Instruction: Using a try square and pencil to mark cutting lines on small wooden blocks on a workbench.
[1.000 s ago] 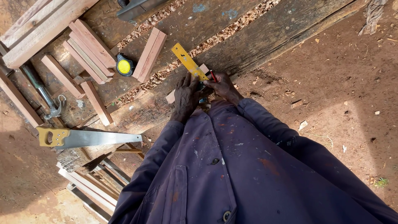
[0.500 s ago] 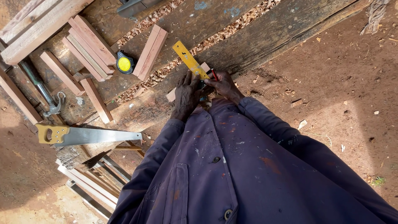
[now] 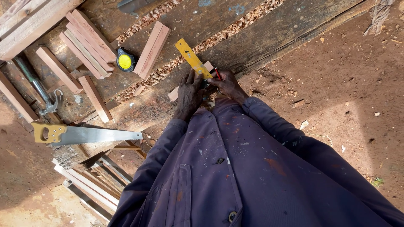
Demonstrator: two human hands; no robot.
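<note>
My left hand lies flat, fingers spread, pressing a yellow square ruler onto a small wooden piece on the rough workbench plank. Close to its right, my right hand grips a red pencil with the tip at the ruler's edge. Both sleeves are dark blue, paint-flecked overalls. The wooden piece is mostly hidden under my hands.
A yellow-and-black tape measure sits left of a cut wood block. Several wood strips lie at upper left, with a hammer. A handsaw rests at the bench's left end above stacked slats. Bare red dirt is right.
Both hands stay on the ruler and wooden piece; only the camera view has shifted slightly. Nothing was picked up or let go.
</note>
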